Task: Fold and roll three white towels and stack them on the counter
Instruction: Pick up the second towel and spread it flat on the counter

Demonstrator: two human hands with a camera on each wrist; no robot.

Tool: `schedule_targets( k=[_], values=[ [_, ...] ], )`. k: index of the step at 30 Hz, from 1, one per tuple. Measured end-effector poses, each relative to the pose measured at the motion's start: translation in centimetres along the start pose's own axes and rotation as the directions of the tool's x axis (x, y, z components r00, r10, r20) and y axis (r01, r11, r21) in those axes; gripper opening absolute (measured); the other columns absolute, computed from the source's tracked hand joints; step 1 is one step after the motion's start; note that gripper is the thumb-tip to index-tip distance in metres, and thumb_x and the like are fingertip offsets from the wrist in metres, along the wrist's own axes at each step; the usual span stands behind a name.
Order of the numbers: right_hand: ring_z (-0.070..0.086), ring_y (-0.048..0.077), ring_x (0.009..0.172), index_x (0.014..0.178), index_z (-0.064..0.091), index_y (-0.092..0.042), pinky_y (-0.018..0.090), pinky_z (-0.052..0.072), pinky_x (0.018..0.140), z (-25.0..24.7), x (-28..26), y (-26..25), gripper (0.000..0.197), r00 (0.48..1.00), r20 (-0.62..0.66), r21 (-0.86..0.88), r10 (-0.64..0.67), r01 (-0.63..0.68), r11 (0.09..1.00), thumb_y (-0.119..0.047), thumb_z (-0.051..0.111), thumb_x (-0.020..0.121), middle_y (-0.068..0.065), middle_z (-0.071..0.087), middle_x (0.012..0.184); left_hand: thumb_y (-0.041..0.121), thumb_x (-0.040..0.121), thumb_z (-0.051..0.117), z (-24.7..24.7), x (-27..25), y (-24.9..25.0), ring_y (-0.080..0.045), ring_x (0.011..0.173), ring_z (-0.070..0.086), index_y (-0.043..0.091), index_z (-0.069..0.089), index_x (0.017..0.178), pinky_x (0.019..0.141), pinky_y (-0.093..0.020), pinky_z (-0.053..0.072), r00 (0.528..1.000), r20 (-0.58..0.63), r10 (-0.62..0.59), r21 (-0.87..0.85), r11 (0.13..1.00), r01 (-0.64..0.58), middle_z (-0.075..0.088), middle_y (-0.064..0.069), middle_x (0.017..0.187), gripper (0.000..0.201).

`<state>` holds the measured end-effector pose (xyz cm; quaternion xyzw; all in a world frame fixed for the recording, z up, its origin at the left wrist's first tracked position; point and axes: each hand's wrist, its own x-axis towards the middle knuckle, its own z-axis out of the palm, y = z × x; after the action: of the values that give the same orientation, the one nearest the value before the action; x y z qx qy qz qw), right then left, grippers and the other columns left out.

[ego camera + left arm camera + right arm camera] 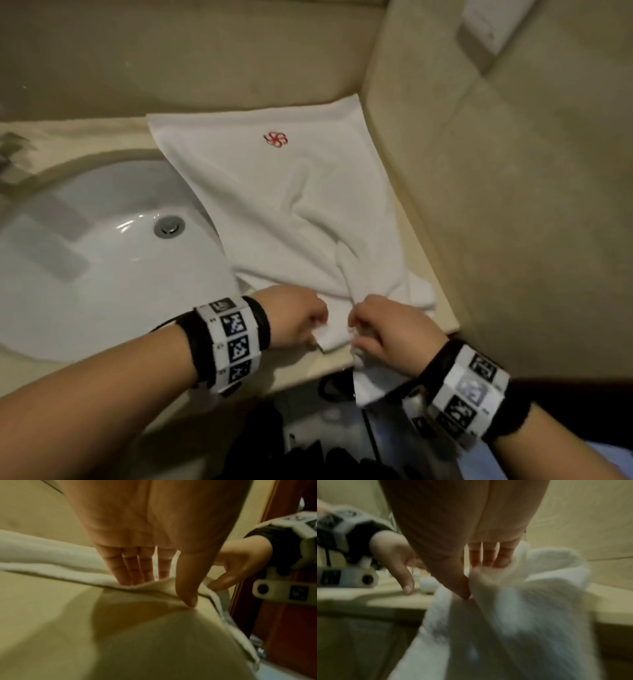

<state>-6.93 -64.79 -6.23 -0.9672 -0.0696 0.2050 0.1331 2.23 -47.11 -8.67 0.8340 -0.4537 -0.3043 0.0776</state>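
A white towel lies spread on the beige counter, in the corner by the wall. It sits to the right of the white sink, and its left edge hangs a little over the sink's rim. A small red flower mark is on the far part of the towel. The cloth is bunched and wrinkled at the near end, and one corner hangs down over the front edge of the counter.

Both hands are at that near end, close together. The left hand has its fingers straight, with the tips on top of the towel's edge and the thumb under it, so it pinches the edge. The right hand pinches a bunch of the towel between its thumb and fingers, and the cloth hangs down below it.

Each wrist wears a black band with black and white square marks. The wrist pictures are blurry
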Motion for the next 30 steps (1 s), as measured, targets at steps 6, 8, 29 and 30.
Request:
schedule_targets(
  k=[6,8,29,30],
  values=[
    [0.057,0.032,0.084,0.094,0.062,-0.006,0.037,0.043,0.066,2.8,-1.5,1.7,0.028,0.994,-0.105,-0.220,-0.002,-0.021,0.975,-0.017,0.067,0.069,0.017,0.057,0.095,0.026,0.087,0.052,2.4,1.1,2.1,-0.030,0.111,0.048,0.016,0.048,0.119,0.090,-0.039,0.042,0.995,-0.087,-0.049,0.281,0.957,0.072,0.050,-0.010,0.120,0.034],
    [0.054,0.028,0.096,0.103,0.060,-0.010,0.033,0.038,0.076,2.2,-1.4,2.8,0.023,0.989,-0.134,-0.133,0.067,-0.085,0.987,-0.015,0.057,0.081,0.014,0.055,0.104,0.021,0.089,0.050,1.6,0.7,1.7,-0.029,0.110,0.051,0.015,0.052,0.116,0.094,-0.036,0.041,0.982,-0.168,-0.085,0.115,0.988,0.105,0.054,-0.010,0.120,0.028],
    [0.054,0.022,0.109,0.113,0.057,-0.021,0.032,0.036,0.097,-2.1,0.8,0.1,0.037,0.945,-0.312,0.006,-0.102,0.110,0.994,-0.025,0.064,0.078,0.001,0.060,0.114,0.046,0.080,0.061,-0.1,-1.7,0.2,-0.021,0.104,0.053,0.021,0.054,0.111,0.091,-0.033,0.043,0.995,0.011,-0.101,0.045,0.994,0.100,0.054,-0.001,0.116,0.039],
    [0.054,0.020,0.109,0.116,0.054,-0.023,0.034,0.035,0.098,-1.4,1.5,-0.8,0.041,0.979,-0.134,-0.118,-0.151,0.136,0.984,-0.031,0.064,0.077,-0.002,0.060,0.115,0.046,0.079,0.062,0.2,-1.5,0.3,-0.022,0.105,0.052,0.022,0.053,0.111,0.092,-0.034,0.043,0.994,0.006,-0.106,0.067,0.992,0.105,0.053,-0.001,0.116,0.041]
  ],
)
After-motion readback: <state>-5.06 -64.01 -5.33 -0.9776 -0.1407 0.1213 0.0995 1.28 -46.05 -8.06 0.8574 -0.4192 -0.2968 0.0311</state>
